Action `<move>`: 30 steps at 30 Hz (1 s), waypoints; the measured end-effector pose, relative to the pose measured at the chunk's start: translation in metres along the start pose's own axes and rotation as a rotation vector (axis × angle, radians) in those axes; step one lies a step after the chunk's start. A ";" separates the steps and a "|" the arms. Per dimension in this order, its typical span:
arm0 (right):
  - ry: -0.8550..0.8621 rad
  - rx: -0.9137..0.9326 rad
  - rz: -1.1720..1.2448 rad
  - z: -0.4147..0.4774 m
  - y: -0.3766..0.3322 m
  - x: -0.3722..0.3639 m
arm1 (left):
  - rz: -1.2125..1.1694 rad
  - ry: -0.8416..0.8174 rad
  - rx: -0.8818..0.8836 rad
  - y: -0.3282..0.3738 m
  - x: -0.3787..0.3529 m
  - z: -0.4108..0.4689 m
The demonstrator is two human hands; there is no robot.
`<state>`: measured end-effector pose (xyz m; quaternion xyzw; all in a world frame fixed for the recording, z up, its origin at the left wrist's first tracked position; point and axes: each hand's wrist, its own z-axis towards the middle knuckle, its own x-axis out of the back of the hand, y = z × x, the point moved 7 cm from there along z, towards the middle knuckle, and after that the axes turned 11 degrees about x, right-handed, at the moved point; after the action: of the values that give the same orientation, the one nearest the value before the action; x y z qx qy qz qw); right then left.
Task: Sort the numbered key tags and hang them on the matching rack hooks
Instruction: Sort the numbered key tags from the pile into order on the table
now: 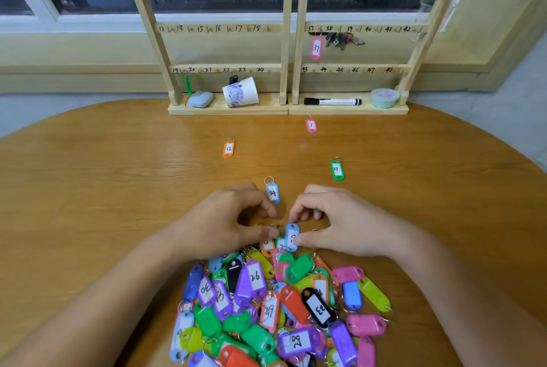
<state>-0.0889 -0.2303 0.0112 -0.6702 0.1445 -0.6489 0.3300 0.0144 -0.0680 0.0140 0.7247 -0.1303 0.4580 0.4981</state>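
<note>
Key tags (281, 307) lie heaped nearest me on the table (88, 189). At the heap's far edge my right hand (340, 224) pinches a light-blue tag (292, 236) between thumb and fingers. My left hand (228, 221) curls beside it; I cannot tell whether it grips anything. Beyond lie tag 34 (273, 193), tag 29 (337, 170), tag 12 (228, 149) and tag 7 (311, 125). Tag 37 (316, 47) hangs on the rack (288, 41).

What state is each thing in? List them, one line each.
Tag 37: hanging on the rack.
Key bunch: hanging beside it.
Paper cup: tipped on its side.
Marker: capped, lying flat.
Tag 34: flat on the table, unhung.
Tag pile: unsorted heap.
Blue tag: pinched by right hand.
Left hand: fingers curled, hold unclear.
</note>
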 end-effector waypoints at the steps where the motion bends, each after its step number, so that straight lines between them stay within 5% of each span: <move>1: -0.011 0.005 -0.001 0.001 -0.002 -0.002 | -0.003 -0.033 0.016 -0.001 0.001 -0.001; 8: -0.047 0.009 -0.019 0.004 -0.002 -0.005 | 0.009 -0.139 0.064 0.000 0.002 -0.003; 14: -0.014 -0.017 0.216 -0.002 0.006 0.007 | -0.140 -0.152 0.164 -0.008 0.001 -0.002; 19: 0.188 -0.061 0.522 -0.006 0.018 0.024 | -0.298 -0.149 0.214 -0.013 0.003 0.000; 30: 0.579 -0.122 0.497 -0.013 0.047 0.051 | -0.571 -0.054 0.284 -0.023 0.006 0.002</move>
<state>-0.0848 -0.3005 0.0203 -0.4221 0.4281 -0.7017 0.3824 0.0342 -0.0572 0.0048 0.8063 0.1304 0.2939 0.4965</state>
